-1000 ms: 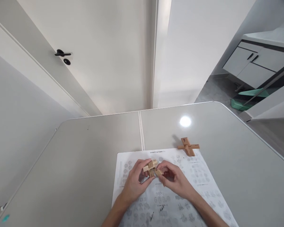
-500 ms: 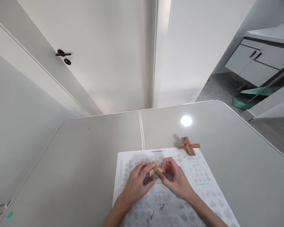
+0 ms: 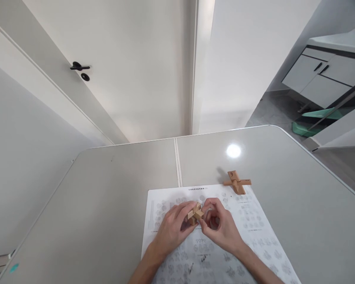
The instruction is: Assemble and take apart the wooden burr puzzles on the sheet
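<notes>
While my left hand (image 3: 172, 223) clamps the pale wooden cross of interlocking bars (image 3: 197, 214) over the white printed sheet (image 3: 257, 232) | my right hand (image 3: 220, 225) seemingly pinches one bar's end | mostly joined, I judge (fingers hide what's left) | brown wooden cross (image 3: 237, 183) apart, beyond.

Soft, fairly bright light on my feed.
I see round white glare (image 3: 233, 150) on the desk (image 3: 112, 197), a faint shadow (image 3: 221, 171) beside the wooden cross (image 3: 237, 183), smudgy detail on the sheet (image 3: 215, 266) and held blocks (image 3: 198, 213), and wide-angle stretching toward the edges.
</notes>
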A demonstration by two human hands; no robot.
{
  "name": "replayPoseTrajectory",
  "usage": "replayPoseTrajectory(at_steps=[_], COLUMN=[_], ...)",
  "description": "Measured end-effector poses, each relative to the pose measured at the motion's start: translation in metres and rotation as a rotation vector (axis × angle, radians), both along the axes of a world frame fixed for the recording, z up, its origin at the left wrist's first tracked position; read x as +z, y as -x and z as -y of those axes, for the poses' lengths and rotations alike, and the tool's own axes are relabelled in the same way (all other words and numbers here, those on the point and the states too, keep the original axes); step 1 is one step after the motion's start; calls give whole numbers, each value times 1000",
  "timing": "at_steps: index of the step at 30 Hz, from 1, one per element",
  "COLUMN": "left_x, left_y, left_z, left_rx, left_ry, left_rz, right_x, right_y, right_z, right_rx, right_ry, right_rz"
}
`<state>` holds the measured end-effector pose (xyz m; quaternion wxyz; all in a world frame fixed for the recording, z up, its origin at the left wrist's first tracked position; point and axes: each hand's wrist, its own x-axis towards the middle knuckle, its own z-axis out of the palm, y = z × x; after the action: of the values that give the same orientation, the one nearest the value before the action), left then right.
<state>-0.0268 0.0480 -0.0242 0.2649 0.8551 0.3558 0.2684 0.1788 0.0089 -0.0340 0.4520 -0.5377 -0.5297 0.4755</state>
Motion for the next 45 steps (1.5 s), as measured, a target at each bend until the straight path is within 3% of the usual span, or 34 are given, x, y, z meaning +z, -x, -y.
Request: replayPoseTrajectory(at_steps=[9,19,24,29,35,45], left_x=[-5,3,4,10,17,24], left_y=[2,-4,-4,-3,-6,-3], left_z=[1,2,1,1,3,4], left_rx=[23,60,97,149,68,-75], left_ry=[4,-12,120,393,610,540], left_rz=[16,43,130,295,414,359], right_x=[-5,-14,-13,-9,-3,16], right_y=[2,5,2,1,-2,-7], right_z=[4,8,8,5,-1,-5], right_rx=[7,71,119,78,140,276], right_ry=[-43,-137,-162,-134,-149,-45], right_rz=[20,151,83,10,142,-14])
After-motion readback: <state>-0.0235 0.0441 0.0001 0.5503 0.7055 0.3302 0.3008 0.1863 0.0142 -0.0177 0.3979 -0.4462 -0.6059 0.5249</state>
